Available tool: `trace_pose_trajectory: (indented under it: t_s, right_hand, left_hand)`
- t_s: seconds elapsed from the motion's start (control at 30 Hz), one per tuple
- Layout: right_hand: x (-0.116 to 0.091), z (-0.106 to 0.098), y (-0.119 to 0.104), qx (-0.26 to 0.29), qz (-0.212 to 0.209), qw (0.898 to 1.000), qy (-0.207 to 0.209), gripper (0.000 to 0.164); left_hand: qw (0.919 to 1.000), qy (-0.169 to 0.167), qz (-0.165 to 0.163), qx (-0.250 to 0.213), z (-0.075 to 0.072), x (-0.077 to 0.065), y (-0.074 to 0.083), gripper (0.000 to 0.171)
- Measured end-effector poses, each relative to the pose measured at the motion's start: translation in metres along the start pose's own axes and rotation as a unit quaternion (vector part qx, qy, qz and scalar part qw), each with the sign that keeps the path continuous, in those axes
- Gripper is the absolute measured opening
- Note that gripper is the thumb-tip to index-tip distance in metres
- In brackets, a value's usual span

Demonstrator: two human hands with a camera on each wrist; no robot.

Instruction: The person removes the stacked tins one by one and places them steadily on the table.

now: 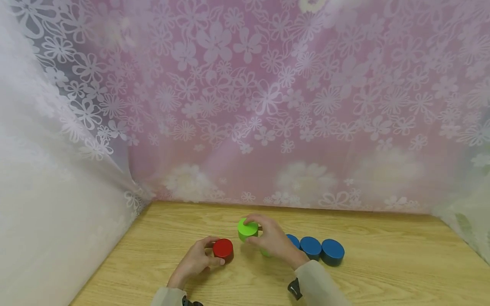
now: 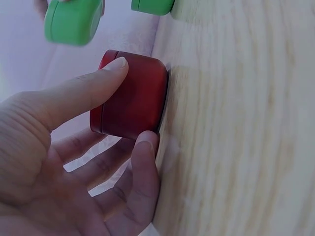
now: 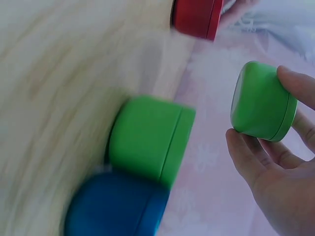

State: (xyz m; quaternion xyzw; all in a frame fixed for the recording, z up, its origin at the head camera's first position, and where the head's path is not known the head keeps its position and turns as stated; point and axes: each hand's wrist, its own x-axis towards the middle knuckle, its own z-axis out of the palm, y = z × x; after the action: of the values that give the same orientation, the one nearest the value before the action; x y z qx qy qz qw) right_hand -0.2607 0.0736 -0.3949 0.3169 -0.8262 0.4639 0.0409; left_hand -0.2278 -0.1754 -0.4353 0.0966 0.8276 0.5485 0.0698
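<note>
A round red tin [image 1: 223, 250] stands upright on the table, and my left hand [image 1: 197, 258] grips its sides between thumb and fingers. In the left wrist view the thumb lies along the wall of the red tin [image 2: 133, 96]. My right hand [image 1: 273, 238] holds a light green tin [image 1: 248, 230] raised off the table; the right wrist view shows that green tin [image 3: 263, 101] pinched between thumb and fingertips. A second green tin [image 3: 147, 137] stands on the table beneath the right hand, mostly hidden in the head view.
Several blue tins [image 1: 332, 252] stand in a row to the right of the second green tin, the nearest one [image 3: 115, 204] touching it. The wooden table [image 1: 386, 259] is bounded by a floral curtain [image 1: 291, 127] behind and a pale curtain [image 1: 57, 204] at the left.
</note>
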Motion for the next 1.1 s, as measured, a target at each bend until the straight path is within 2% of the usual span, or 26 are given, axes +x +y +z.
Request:
trace_pose_trajectory:
  t_s: [0.2,0.43,0.9,1.1]
  right_hand:
    - [-0.011,-0.023,0.01,-0.026,0.006,0.999,0.025,0.034]
    - [-0.024,-0.045,0.018,-0.045,0.018,0.998,0.037,0.036]
    - [-0.044,-0.073,0.028,-0.049,0.023,0.996,0.07,0.037]
    - [-0.051,-0.08,0.031,-0.063,0.014,0.995,0.082,0.037]
  left_hand:
    - [0.9998,-0.013,0.012,-0.005,0.0,0.001,-0.002,0.06]
    - [0.9999,-0.012,0.007,0.0,0.0,0.002,-0.002,0.06]
    - [0.9999,-0.002,-0.009,0.006,0.0,-0.001,0.0,0.063]
    - [1.0,0.0,-0.002,0.007,0.001,0.0,-0.002,0.062]
